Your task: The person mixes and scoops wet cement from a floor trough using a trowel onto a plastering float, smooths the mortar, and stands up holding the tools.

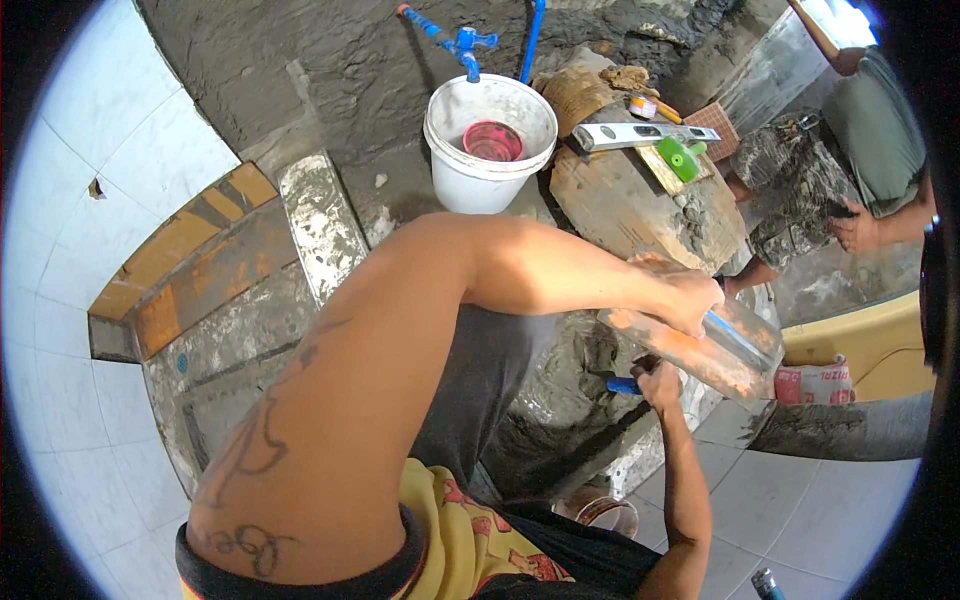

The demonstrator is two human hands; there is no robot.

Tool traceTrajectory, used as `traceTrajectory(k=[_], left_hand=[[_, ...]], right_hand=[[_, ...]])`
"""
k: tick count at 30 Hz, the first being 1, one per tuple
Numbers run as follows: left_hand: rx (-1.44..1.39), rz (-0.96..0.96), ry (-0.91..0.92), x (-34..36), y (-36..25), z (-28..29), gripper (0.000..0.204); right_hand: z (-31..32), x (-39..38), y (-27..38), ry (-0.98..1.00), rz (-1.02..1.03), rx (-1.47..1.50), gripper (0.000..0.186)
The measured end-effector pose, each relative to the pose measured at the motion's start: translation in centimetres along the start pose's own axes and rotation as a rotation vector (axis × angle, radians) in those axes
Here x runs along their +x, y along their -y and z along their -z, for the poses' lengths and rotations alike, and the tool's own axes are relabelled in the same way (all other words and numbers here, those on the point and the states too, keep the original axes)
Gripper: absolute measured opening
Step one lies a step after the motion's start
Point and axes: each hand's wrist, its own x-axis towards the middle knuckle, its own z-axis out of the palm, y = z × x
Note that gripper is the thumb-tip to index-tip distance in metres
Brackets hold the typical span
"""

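My left arm reaches across the view, and my left hand [690,300] grips a rectangular slab [690,358] by its upper edge. The slab is smeared with grey and orange, is held tilted, and has a blue strip near my fingers. Just below it, my right hand [660,385] is closed round a tool with a blue handle [622,385]. The tool's working end is hidden, so I cannot tell its kind. Wet grey mortar [565,375] lies to the left of my right hand.
A white bucket [480,190] holding a red dipper [492,141] stands under a blue tap [467,45]. A spirit level [645,135] and a green-handled tool [682,158] lie on cardboard [610,205]. Another person [880,130] is at right. A small bucket [610,515] stands near me.
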Motion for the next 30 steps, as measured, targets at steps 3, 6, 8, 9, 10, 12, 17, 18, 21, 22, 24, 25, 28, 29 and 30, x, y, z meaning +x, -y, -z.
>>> traceTrajectory(k=[3, 6, 8, 9, 10, 12, 17, 18, 21, 22, 24, 25, 28, 29, 30], left_hand=[[-0.014, -0.002, 0.017, 0.2, -0.4, 0.1, 0.053], [-0.013, -0.013, -0.017, 0.2, 0.1, -0.3, 0.053], [-0.017, -0.012, -0.036, 0.3, 1.0, -1.0, 0.053], [-0.037, -0.013, -0.038, 0.4, 1.1, -1.1, 0.053], [-0.057, -0.012, -0.041, 0.4, 1.2, -1.2, 0.053], [-0.064, -0.018, -0.039, 0.6, 1.1, -1.4, 0.053], [-0.072, -0.014, -0.025, 0.7, 1.4, -1.7, 0.052], [-0.088, -0.045, -0.065, 0.6, 1.5, -1.7, 0.051], [-0.102, -0.075, -0.095, 0.7, 1.5, -1.8, 0.048], [-0.1, -0.076, -0.082, 0.9, 1.4, -1.8, 0.047], [-0.075, -0.066, -0.083, 1.2, 1.0, -1.9, 0.046], [-0.05, -0.06, -0.078, 1.2, 1.0, -1.9, 0.045], [-0.043, -0.036, -0.026, 1.1, 1.3, -1.9, 0.044], [-0.045, -0.031, -0.027, 1.1, 1.6, -2.0, 0.044], [-0.07, -0.025, -0.034, 0.9, 1.3, -1.8, 0.043]], right_hand=[[-0.4, 0.5, -1.6, 0.08, -0.159, 0.05, 0.04], [0.1, 0.3, 0.3, -0.07, 0.053, -0.118, 0.021], [-0.1, 0.3, 1.5, -0.037, 0.043, -0.087, 0.022], [0.3, 0.2, 2.0, -0.015, 0.033, -0.073, 0.024], [0.6, 0.1, 2.6, -0.016, 0.033, -0.073, 0.024], [1.3, 0.0, 3.4, 0.029, 0.035, -0.096, 0.024], [1.4, 0.0, 3.5, 0.075, -0.037, -0.172, 0.025], [1.5, 0.1, 3.9, 0.089, -0.066, -0.166, 0.025], [1.4, -0.1, 3.5, 0.007, 0.026, -0.071, 0.024], [1.3, -0.1, 2.6, 0.011, 0.031, -0.071, 0.024], [1.3, 0.1, 2.1, 0.069, 0.032, -0.039, 0.026], [1.3, 0.3, 2.4, 0.077, 0.043, -0.038, 0.026], [2.3, 0.0, 4.8, 0.132, -0.083, -0.074, 0.027], [2.5, 0.0, 5.8, 0.128, -0.088, -0.101, 0.027], [2.6, -0.2, 5.8, 0.078, -0.038, -0.101, 0.026]])
